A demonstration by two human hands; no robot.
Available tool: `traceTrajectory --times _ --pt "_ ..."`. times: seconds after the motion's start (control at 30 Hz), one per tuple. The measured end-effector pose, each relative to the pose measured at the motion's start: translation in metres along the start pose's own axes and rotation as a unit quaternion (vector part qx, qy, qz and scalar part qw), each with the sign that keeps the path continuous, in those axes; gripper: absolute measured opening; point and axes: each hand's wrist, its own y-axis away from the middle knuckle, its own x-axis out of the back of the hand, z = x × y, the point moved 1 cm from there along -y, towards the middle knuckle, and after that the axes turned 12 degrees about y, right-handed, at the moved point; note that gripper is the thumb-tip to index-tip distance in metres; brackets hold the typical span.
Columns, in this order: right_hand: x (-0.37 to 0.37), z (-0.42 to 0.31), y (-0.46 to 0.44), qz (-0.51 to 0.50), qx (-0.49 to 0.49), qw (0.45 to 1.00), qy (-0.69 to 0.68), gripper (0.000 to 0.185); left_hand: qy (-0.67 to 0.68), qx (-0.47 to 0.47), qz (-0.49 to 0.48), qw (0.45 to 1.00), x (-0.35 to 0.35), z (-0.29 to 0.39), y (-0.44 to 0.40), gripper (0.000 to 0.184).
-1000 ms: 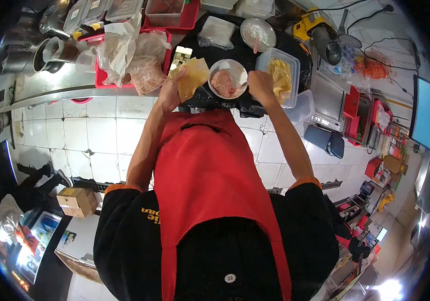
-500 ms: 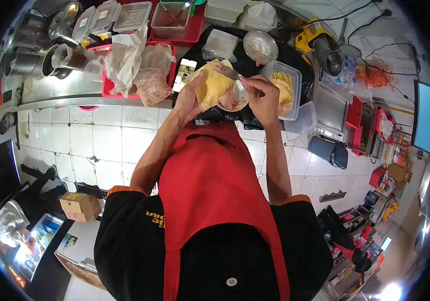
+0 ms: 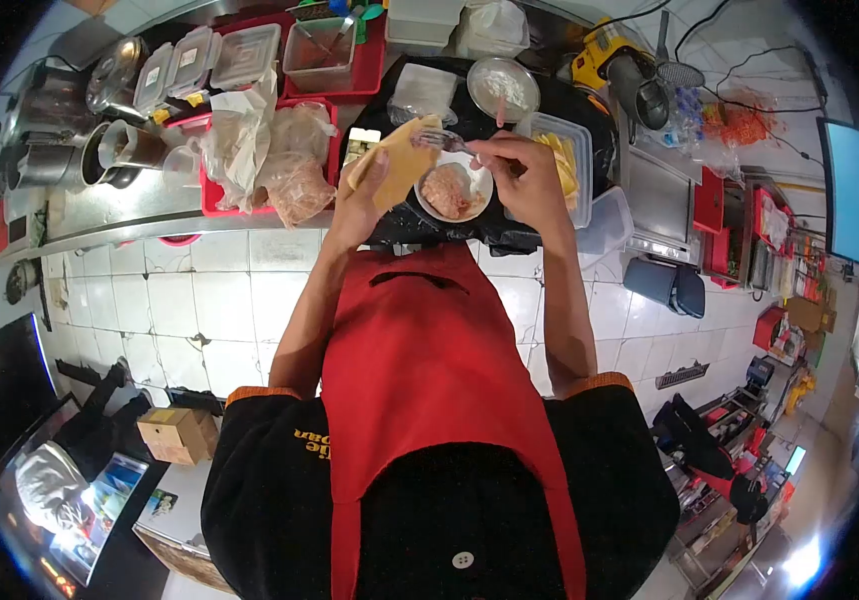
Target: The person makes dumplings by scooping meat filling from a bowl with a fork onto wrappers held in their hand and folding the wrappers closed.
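Observation:
My left hand (image 3: 361, 198) grips a thin yellow dough wrapper (image 3: 407, 162), tilted with its edge toward the bowl. In my right hand (image 3: 524, 178) is a metal fork (image 3: 445, 140), its tines against the upper part of the wrapper; whether filling sits under them is hard to tell. Just below the fork, a small white bowl (image 3: 488, 199) holds pinkish minced filling (image 3: 446, 190). Beside my right hand a clear plastic container (image 3: 586, 180) holds a stack of yellow wrappers (image 3: 562, 160).
A metal bowl of white powder (image 3: 509, 88) stands behind my right hand, near a wrapped clear packet (image 3: 423, 92). On the left, a red tray (image 3: 212, 190) carries plastic bags (image 3: 294, 180). A phone (image 3: 359, 142) lies by my left hand. Two people are farther off.
My left hand has tipped the wrapper up and drawn it left of the bowl, so more filling shows. The fork now touches the wrapper's top edge. The view has shifted slightly.

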Motion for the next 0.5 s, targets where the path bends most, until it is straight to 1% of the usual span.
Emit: traceTrajectory --times 0.03,0.07,0.13,0.27,0.37,0.43,0.5 --pt "0.0 0.0 -0.001 0.0 0.002 1.0 0.0 0.022 0.097 0.016 0.017 0.995 0.006 -0.005 0.001 0.044" --pt "0.001 -0.001 -0.001 0.006 -0.008 1.0 0.013 0.023 0.098 0.012 0.018 0.995 0.007 -0.004 0.0 0.044" --pt "0.0 -0.004 0.0 0.009 -0.018 0.999 0.025 0.024 0.161 0.027 0.021 0.986 0.006 -0.002 0.0 0.045" --pt "-0.012 -0.006 0.005 0.055 -0.001 0.998 0.027 0.028 0.209 0.018 0.013 0.978 0.006 -0.006 0.0 0.047" --pt "-0.026 -0.009 0.006 0.091 0.015 0.995 0.029 0.03 0.249 -0.012 0.018 0.968 -0.006 0.002 0.0 0.049" --pt "-0.029 -0.01 0.007 0.117 0.027 0.992 0.025 0.029 0.283 0.02 0.004 0.959 -0.012 0.01 0.001 0.051" --pt "-0.025 -0.007 0.011 0.112 0.008 0.994 0.007 0.027 0.298 0.003 0.006 0.955 -0.015 0.015 -0.002 0.052"
